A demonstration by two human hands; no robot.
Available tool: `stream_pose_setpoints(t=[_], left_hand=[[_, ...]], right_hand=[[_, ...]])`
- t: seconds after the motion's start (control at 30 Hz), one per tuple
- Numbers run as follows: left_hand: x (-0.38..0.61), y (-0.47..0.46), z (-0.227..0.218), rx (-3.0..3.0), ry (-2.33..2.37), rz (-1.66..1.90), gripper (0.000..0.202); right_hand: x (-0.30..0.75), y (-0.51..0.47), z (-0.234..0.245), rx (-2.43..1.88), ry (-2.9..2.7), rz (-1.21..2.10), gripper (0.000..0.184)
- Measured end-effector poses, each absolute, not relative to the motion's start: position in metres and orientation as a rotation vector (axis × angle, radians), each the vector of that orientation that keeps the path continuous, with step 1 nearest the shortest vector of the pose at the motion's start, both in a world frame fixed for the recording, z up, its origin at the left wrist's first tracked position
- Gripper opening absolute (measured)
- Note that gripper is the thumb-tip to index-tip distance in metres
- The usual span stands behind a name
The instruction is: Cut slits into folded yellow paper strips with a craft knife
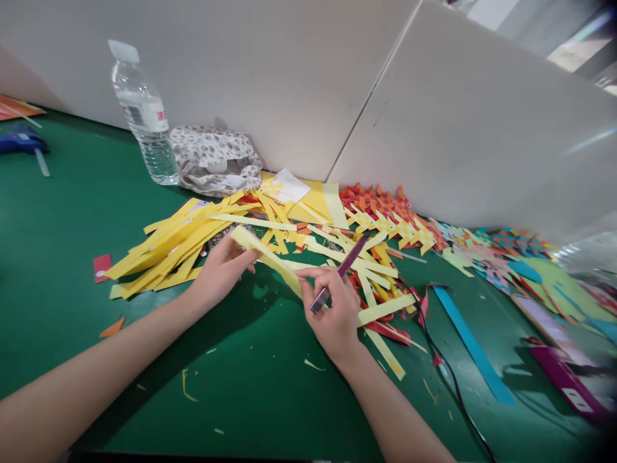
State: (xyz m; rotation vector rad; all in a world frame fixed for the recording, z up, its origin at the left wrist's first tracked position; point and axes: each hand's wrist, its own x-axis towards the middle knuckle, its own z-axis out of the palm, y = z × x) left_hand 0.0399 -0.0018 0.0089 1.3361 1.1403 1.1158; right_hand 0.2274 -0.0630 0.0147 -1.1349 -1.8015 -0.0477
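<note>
Between my two hands stretches a pale yellow paper strip (272,258), slightly twisted, above the green table. My left hand (222,269) pinches its upper left end between thumb and fingers. At the strip's lower right end, my right hand (333,305) grips it with closed fingertips. A slim purple stick-like tool (353,256), maybe a pen or craft knife, also lies across the right hand's fingers, pointing up to the right. Just behind the hands is a heap of yellow paper strips (168,251), with paler ones (351,254) spread to the right.
A water bottle (144,119) and a patterned cloth pouch (214,157) stand by the grey partition (270,83). Woven paper pieces (376,209) lie behind. A blue strip (472,344), black cable (453,379) and purple box (566,379) are rightward; a blue glue gun (22,140) lies far left.
</note>
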Motion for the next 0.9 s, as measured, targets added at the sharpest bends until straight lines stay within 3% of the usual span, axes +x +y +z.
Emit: stream_pose_setpoints(t=[0.23, 0.43, 0.57, 0.77, 0.9], left_hand=[[0.026, 0.01, 0.012, 1.669, 1.167, 1.115, 0.029], [0.02, 0.016, 0.003, 1.939, 1.103, 0.821, 0.023], [0.02, 0.015, -0.002, 2.011, 1.071, 0.687, 0.022], [0.02, 0.014, -0.003, 2.137, 1.016, 0.584, 0.023], [0.02, 0.017, -0.006, 2.25, 0.989, 0.582, 0.021]], right_hand=[[0.238, -0.056, 0.015, -1.242, -1.758, -0.078, 0.031], [0.239, -0.053, 0.016, -1.421, -1.613, 0.071, 0.027], [0.24, -0.052, 0.015, -1.325, -1.511, 0.118, 0.035], [0.238, -0.062, 0.011, -0.945, -1.398, 0.524, 0.036], [0.234, -0.068, 0.014, -0.918, -1.316, 0.776, 0.036]])
